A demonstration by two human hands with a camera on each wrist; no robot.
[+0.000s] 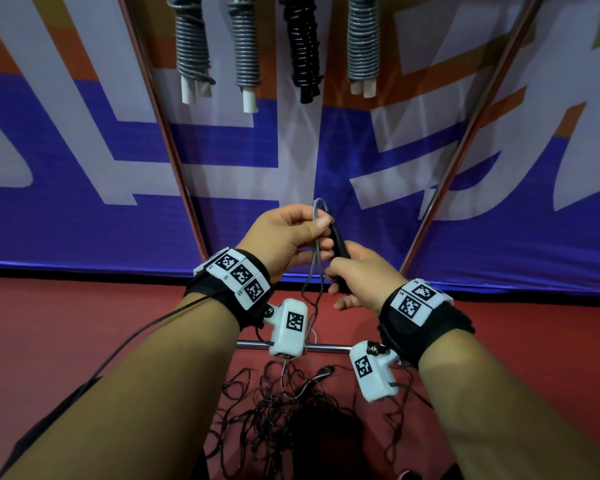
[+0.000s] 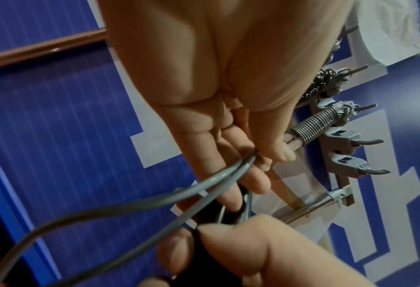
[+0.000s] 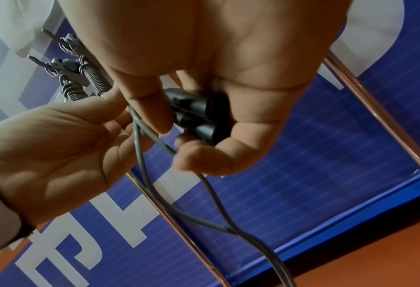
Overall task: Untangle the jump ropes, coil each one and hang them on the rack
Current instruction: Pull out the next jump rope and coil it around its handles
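My right hand (image 1: 340, 271) grips the two black handles (image 1: 340, 245) of one jump rope, held side by side and upright. In the right wrist view the handles (image 3: 198, 112) lie in the curled fingers of that hand (image 3: 179, 124). My left hand (image 1: 321, 223) pinches the rope's doubled grey cord (image 1: 314, 266) just above the handles, thumb on top. The cord (image 2: 154, 203) runs from the left hand's fingertips (image 2: 260, 157) down towards the floor. A tangle of dark ropes (image 1: 284, 393) lies on the floor below my wrists.
Several coiled ropes hang above on the rack: grey ones (image 1: 191, 46) (image 1: 362, 39) and a black one (image 1: 303, 43). Free grey hooks (image 2: 351, 141) show on the rack. Copper legs (image 1: 174, 150) slant down either side, a metal crossbar (image 1: 326, 348) sits low, and a blue banner (image 1: 84, 220) stands behind.
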